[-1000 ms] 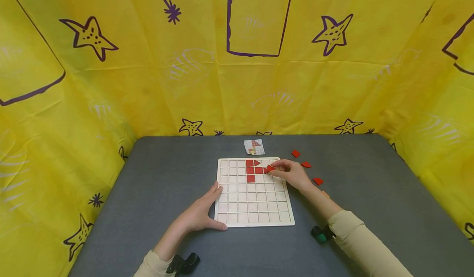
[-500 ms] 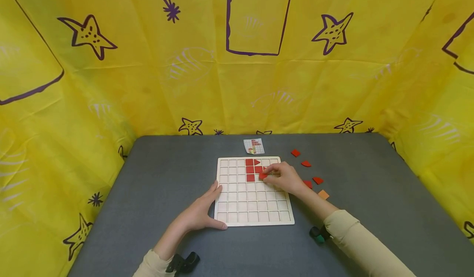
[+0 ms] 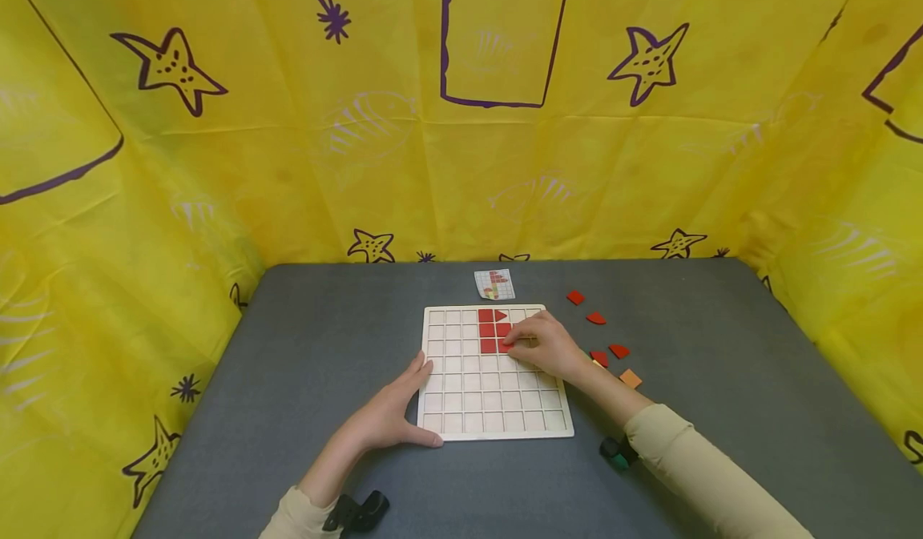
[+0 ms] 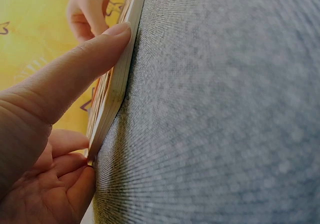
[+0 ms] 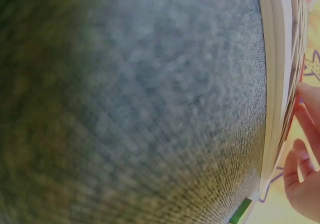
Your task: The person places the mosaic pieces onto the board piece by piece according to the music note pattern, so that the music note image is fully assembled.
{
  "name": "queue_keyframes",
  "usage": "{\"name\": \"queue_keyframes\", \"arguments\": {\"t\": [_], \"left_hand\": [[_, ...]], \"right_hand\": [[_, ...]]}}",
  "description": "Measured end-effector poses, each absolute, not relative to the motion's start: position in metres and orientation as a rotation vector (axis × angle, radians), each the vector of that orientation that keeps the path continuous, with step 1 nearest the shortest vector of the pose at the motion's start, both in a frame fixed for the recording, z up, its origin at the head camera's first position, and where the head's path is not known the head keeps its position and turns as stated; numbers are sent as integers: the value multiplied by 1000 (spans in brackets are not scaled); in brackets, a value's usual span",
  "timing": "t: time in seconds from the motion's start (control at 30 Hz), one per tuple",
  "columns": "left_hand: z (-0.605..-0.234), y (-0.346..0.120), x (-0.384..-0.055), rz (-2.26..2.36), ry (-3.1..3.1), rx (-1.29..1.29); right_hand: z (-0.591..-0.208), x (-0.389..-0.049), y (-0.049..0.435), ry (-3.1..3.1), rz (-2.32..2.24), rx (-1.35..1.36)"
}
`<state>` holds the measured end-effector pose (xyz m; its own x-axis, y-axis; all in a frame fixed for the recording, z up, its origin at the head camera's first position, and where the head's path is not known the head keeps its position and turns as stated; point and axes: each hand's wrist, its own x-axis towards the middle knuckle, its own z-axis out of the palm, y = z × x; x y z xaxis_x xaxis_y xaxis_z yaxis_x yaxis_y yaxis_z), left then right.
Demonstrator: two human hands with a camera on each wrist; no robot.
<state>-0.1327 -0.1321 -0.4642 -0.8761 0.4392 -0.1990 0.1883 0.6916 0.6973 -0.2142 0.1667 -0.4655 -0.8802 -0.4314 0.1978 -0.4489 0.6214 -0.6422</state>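
Note:
In the head view a pale wooden grid board [image 3: 472, 402] lies on the dark table. Red tiles fill cells near its top: squares [image 3: 486, 330] and a triangle [image 3: 501, 315]. My right hand [image 3: 551, 347] pinches a red square tile [image 3: 504, 346] in the third row, its right part covered by the fingertips. My left hand [image 3: 385, 419] spans the board's near left corner, with its thumb along the front edge and its fingers touching the left side. The left wrist view shows this thumb [image 4: 90, 59] laid straight against the board's edge [image 4: 117, 79].
A small pattern card [image 3: 494, 284] lies behind the board. To the right are loose red tiles [image 3: 595, 319] and an orange square tile [image 3: 630, 379]. A green piece [image 5: 241, 211] shows beside the board in the right wrist view. Yellow printed cloth [image 3: 461, 187] surrounds the table.
My right hand has moved left and toward me from the second row, bringing the red square tile down into the third-row cell. My left hand has stayed at the board's corner.

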Motion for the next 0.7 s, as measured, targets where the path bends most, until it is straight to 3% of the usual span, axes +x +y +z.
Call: {"name": "queue_keyframes", "arguments": {"t": [0.4,0.7], "left_hand": [[-462,-132,-132,992,2556,493],[-461,-131,-131,992,2546,484]], "right_hand": [[-465,-216,168,-2830,1134,688],[-463,-224,191,-2836,1250,465]]}}
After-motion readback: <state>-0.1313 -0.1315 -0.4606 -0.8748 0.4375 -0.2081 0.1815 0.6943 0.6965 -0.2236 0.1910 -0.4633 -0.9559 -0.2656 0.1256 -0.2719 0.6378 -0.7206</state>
